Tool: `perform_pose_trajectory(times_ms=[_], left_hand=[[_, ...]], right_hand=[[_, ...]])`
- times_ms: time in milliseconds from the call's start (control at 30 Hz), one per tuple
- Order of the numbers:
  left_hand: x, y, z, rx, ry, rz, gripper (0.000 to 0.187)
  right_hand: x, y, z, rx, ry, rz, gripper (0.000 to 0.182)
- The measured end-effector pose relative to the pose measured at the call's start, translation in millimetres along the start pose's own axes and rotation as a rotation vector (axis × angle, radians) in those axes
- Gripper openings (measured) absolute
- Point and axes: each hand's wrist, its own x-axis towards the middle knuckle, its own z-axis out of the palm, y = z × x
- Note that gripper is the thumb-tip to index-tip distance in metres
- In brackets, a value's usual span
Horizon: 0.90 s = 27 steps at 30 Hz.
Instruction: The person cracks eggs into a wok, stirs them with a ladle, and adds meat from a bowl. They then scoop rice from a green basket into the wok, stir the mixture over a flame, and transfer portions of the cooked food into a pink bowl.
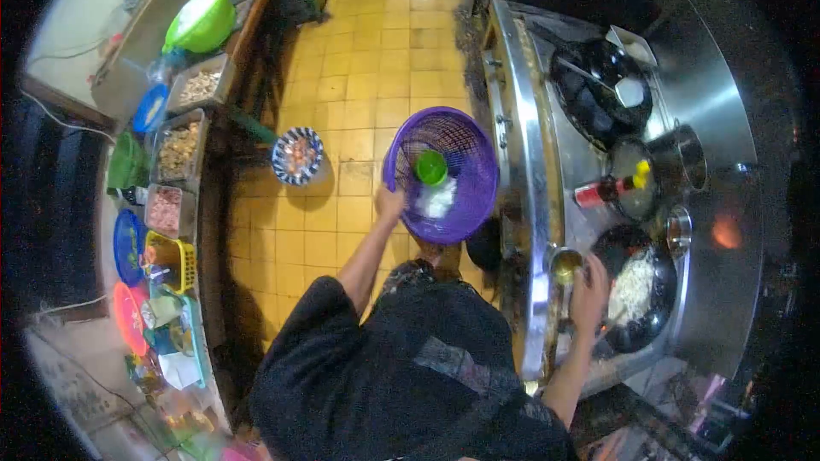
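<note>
1 big purple basket [484,175] is in the middle of the frame, over the yellow tile floor [342,81]. The left hand [390,204] has its grip closed on the left side of the basket's rim. Inside the basket are a small green cup [431,168] and some white stuff [437,197], side by side.

The right hand [589,292] is in the lower right, with its fingers bent close to a small round pot [565,266] that has something yellowish in it. I cannot tell if that grip is closed on the pot or just beside it. Next to this hand, on the stove [583,154], is a black wok [630,338] with a heap of white food [633,288] in it.

Above that, a red bottle [595,194] with a yellow cap leans to the right. 1 more black wok [588,111] is in the upper right, with a ladle [629,91] in it.

A blue and white bowl [297,156] of food is left of the basket, apart from it. On the long table [210,312] at the left are 3 trays of food [179,151], with a bright green tub [205,24] above them and a yellow basket [185,263] below them
</note>
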Motion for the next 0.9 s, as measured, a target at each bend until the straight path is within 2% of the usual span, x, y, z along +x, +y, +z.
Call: perform_pose_trajectory(times_ms=[33, 67, 133, 200, 233, 300, 367, 400, 467, 500, 533, 600, 633, 667, 700, 767, 833, 867, 900], left_hand=[[-24, 33, -25, 0.028, 0.04, 0.08, 0.04], [-41, 50, -45, 0.201, 0.083, 0.292, 0.044], [-79, 104, -86, 0.252, 0.049, 0.424, 0.044], [-91, 129, -105, 0.207, -0.009, 0.484, 0.044], [-97, 143, -114, 0.149, -0.072, 0.552, 0.043], [-130, 187, -134, 0.205, -0.066, 0.536, 0.042], [-146, 208, -146, 0.331, -0.071, 0.557, 0.039], [-154, 215, -151, 0.335, -0.059, 0.555, 0.039], [-172, 233, -162, 0.255, -0.078, 0.619, 0.04], [-177, 242, -167, 0.275, -0.108, 0.436, 0.04], [-175, 242, -170, 0.177, -0.105, 0.621, 0.04], [-182, 252, -184, 0.136, -0.163, 0.476, 0.039], [-188, 256, -188, 0.14, -0.158, 0.471, 0.039], [-195, 260, -193, 0.121, -0.144, 0.491, 0.038], [-200, 262, -196, 0.102, -0.133, 0.512, 0.038], [-206, 263, -200, 0.169, -0.158, 0.532, 0.038], [-212, 262, -199, 0.221, -0.194, 0.53, 0.038], [-214, 260, -198, 0.225, -0.208, 0.534, 0.038], [-216, 258, -197, 0.19, -0.202, 0.52, 0.038]], right_hand=[[9, 3, 21, 0.178, -0.09, 0.027, 0.033], [20, 4, 44, 0.148, -0.139, -0.123, 0.035], [42, -29, 83, 0.23, -0.326, -0.222, 0.039], [58, -51, 127, 0.304, -0.426, -0.4, 0.042], [62, -63, 149, 0.26, -0.377, -0.464, 0.045], [77, -82, 182, 0.228, -0.329, -0.531, 0.048], [94, -94, 203, -0.342, -0.654, -0.331, 0.054], [97, -84, 223, -0.337, -0.654, -0.343, 0.054], [98, -59, 266, -0.151, -0.25, -0.717, 0.05], [94, -83, 226, -0.219, -0.384, -0.643, 0.043], [98, -72, 237, -0.216, -0.386, -0.647, 0.043], [120, -47, 266, -0.234, -0.42, -0.86, 0.041], [125, -74, 223, -0.226, -0.622, -0.824, 0.037], [126, -93, 197, -0.219, -0.627, -0.824, 0.037], [126, -108, 176, -0.252, -0.66, -0.614, 0.038], [121, -125, 138, -0.281, -0.694, -0.394, 0.039], [112, -131, 112, -0.393, -0.381, -0.885, 0.053], [106, -124, 120, -0.393, -0.38, -0.87, 0.053], [101, -111, 138, -0.418, -0.035, -1.046, 0.057]])
